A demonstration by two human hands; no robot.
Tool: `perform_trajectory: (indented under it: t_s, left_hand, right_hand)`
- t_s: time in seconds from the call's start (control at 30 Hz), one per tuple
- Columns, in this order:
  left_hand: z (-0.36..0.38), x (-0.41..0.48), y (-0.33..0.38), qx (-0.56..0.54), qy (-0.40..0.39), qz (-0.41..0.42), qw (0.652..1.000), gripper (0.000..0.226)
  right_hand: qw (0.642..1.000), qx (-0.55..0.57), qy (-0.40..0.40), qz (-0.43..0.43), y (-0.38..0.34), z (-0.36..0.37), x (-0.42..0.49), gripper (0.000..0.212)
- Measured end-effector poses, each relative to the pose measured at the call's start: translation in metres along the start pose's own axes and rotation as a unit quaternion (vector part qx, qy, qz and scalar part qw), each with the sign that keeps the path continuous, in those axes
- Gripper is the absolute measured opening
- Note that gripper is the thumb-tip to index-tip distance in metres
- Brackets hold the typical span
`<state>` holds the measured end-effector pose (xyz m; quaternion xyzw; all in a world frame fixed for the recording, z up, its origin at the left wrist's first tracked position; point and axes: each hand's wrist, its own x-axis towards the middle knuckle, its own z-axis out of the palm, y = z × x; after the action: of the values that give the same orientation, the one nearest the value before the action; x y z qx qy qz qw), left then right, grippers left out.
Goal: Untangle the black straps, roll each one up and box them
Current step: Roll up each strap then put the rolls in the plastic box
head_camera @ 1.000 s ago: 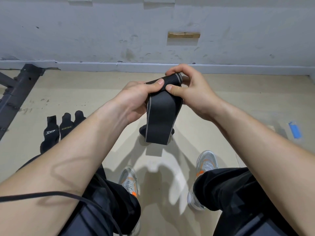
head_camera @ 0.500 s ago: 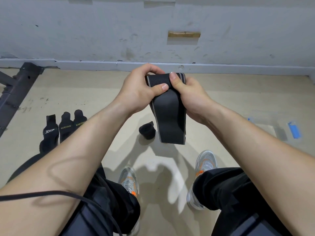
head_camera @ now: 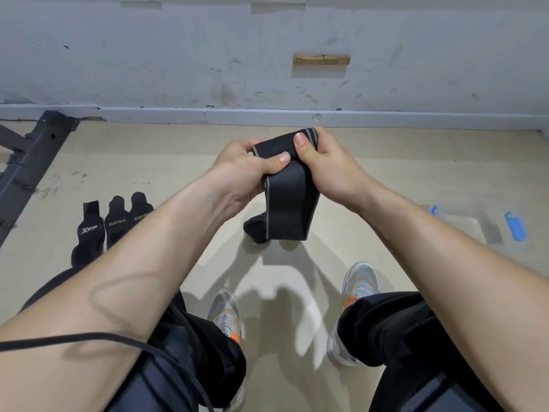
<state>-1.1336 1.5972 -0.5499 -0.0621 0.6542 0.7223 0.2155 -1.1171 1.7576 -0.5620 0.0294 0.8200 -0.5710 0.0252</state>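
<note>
Cable: one black cable (head_camera: 89, 337) lies across my left forearm, nearest to me.
Shoes: two, grey and orange; left shoe (head_camera: 225, 316) and right shoe (head_camera: 359, 281) stand on the floor (head_camera: 166, 162), toes toward the far wall.
Straps, count: five black ones in all.
Lettered straps: three (head_camera: 117, 221) lie side by side near the floor's left edge, long axes running from me toward the wall.
Rolled strap: one (head_camera: 254, 230) sits on the floor mid-way across, partly hidden behind the one I hold.
Held strap: one (head_camera: 286, 203), in the air above the floor between my hands; its long axis runs from the roll at the far end down to a square free end pointing at me. The roll lies crosswise, right end slightly higher.
Left hand (head_camera: 240, 171): fingers curled round the roll, thumb pressed on the strap.
Right hand (head_camera: 329, 171): fingers clamped behind the roll, thumb on top.
Box: one clear box (head_camera: 475, 233) with blue clips, near the floor's right edge.
Frame: one dark metal frame (head_camera: 29, 162) at the far-left corner.
</note>
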Motion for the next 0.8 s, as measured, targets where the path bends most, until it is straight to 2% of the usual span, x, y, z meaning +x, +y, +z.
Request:
perform_trajectory:
  t_s: [0.13, 0.2, 0.37, 0.5, 0.63, 0.8]
  left_hand:
    - [0.010, -0.001, -0.010, 0.024, 0.037, 0.046, 0.998, 0.050]
    - [0.010, -0.001, -0.012, 0.039, 0.026, 0.056, 0.997, 0.052]
    - [0.007, 0.004, -0.019, 0.075, 0.000, 0.061, 0.995, 0.025]
    - [0.010, 0.001, -0.022, 0.049, -0.007, 0.053, 0.997, 0.034]
    - [0.009, -0.001, -0.009, 0.051, -0.012, 0.085, 0.995, 0.050]
    - [-0.002, 0.004, 0.003, 0.091, -0.033, 0.118, 0.988, 0.031]
  right_hand:
    - [0.996, -0.093, 0.006, 0.013, 0.001, -0.001, -0.004, 0.042]
    - [0.991, -0.129, -0.001, 0.018, 0.005, 0.000, -0.005, 0.047]
    - [0.975, -0.219, 0.014, 0.018, 0.005, 0.002, -0.014, 0.069]
    - [0.965, -0.259, 0.030, 0.005, -0.007, -0.001, -0.016, 0.058]
    - [0.990, -0.139, 0.020, -0.012, -0.014, -0.009, -0.009, 0.056]
    - [0.999, -0.024, -0.012, -0.022, -0.005, -0.009, 0.001, 0.052]
